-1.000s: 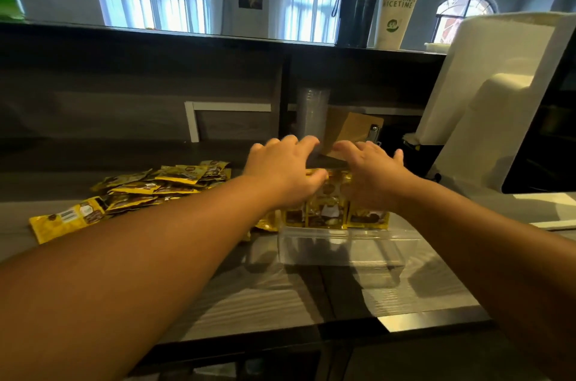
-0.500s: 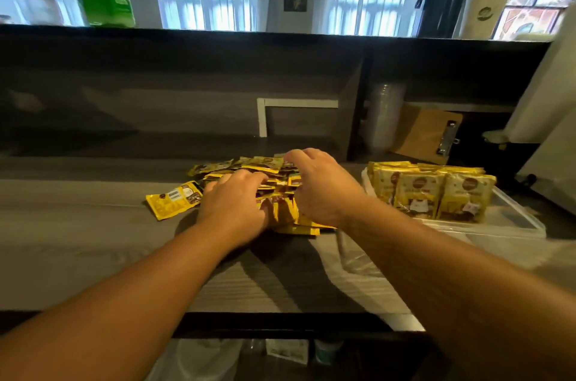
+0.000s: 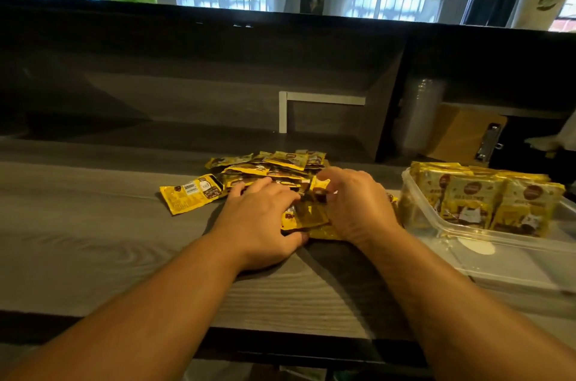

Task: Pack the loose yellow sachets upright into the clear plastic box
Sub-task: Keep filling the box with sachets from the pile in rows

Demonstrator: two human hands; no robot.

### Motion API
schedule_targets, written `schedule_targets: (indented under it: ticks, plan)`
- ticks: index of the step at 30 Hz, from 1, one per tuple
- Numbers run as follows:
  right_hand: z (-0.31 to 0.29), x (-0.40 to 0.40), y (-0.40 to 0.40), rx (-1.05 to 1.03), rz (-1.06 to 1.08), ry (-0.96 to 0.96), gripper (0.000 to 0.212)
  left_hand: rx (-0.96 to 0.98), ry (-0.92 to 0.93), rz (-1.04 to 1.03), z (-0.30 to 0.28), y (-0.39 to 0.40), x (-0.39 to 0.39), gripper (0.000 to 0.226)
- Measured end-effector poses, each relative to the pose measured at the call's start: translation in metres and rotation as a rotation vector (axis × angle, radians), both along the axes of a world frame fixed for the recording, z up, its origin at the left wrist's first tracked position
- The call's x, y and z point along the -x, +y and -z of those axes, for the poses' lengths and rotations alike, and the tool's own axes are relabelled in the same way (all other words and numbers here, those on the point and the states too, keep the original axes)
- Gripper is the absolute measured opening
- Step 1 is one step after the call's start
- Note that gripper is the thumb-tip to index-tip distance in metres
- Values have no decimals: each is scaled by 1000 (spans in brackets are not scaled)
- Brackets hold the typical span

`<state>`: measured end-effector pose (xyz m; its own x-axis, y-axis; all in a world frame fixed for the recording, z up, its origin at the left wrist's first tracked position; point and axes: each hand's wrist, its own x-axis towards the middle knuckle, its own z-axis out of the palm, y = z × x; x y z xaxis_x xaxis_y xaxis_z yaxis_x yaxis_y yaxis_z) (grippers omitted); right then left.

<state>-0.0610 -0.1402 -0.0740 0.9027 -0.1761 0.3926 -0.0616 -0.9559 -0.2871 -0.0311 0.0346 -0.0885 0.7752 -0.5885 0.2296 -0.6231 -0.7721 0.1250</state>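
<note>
Grip: both hands, left (image 3: 260, 221) and right (image 3: 355, 206), pinch light, slippery, floppy sachets (image 3: 274, 168) by their edges, box (image 3: 498, 259) at three o'clock.

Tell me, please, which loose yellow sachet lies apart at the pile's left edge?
The flat yellow sachet showing its white label, left of the left hand; the others overlap in the pile of yellow sachets.
</note>
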Motion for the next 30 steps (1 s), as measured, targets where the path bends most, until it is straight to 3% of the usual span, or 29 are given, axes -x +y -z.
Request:
schedule_targets:
  ticks: [3,8,12,15,18,21,25,30]
  plan:
    - [-2,7,0,-157,-53,-224,38,28,-4,15,1,0,-1,71]
    - [-8,20,2,-587,-186,-520,40,98,-37,18,-3,1,2,56]
    - [-12,22,1,-724,-174,-574,27,80,-42,80,-1,0,5,51]
    - [-9,17,-2,-836,-134,-541,34,130,-66,120,-1,1,9,43]
    - [-9,15,-3,-958,-105,-549,28,286,-108,160,0,3,14,31]
    - [-10,20,-2,-921,-95,-590,13,491,-120,124,3,0,17,33]
    - [-14,28,-1,-993,-122,-585,51,853,-137,18,2,-6,21,21]
    - [-18,31,3,-1087,-193,-467,27,1256,181,-208,-7,-6,16,19]
